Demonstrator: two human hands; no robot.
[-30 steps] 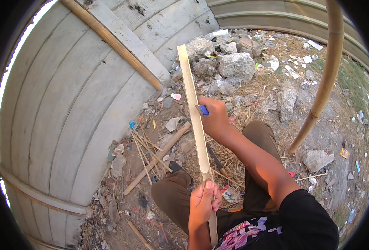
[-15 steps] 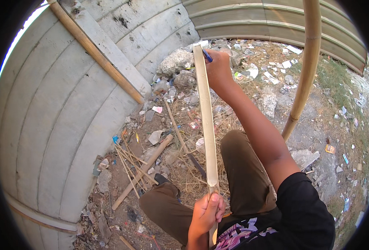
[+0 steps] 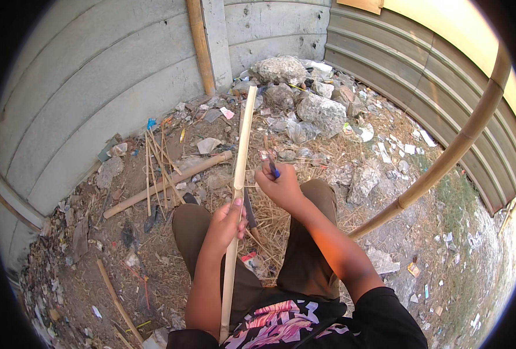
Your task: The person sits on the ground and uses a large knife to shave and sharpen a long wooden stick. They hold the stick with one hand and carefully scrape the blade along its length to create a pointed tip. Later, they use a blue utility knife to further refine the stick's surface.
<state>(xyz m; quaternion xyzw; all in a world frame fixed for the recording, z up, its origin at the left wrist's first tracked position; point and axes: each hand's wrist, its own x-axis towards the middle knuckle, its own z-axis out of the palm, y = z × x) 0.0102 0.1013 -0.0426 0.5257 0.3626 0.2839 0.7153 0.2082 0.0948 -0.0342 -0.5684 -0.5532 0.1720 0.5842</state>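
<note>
A long split length of bamboo [image 3: 244,139], pale and hollowed on its upper face, runs from my lap up and away from me. My left hand [image 3: 226,224] is closed round it just below a node. My right hand [image 3: 280,185] is to the right of the bamboo, apart from it, with its fingers wrapped round a blue pen [image 3: 274,170]. Partly hidden by my left hand and the bamboo, a dark, narrow, blade-like strip [image 3: 249,214] lies on the straw between my knees.
A round bamboo pole [image 3: 170,185] and several thin sticks [image 3: 153,168] lie on the left. Another bamboo pole [image 3: 426,180] slants up on the right. Rocks [image 3: 322,113] and litter lie ahead, before a concrete wall [image 3: 124,93] and a corrugated metal fence [image 3: 397,81].
My right hand with the pen has come back from the bamboo's far end to beside its middle. The left hand has moved higher in view, and the view has turned right.
</note>
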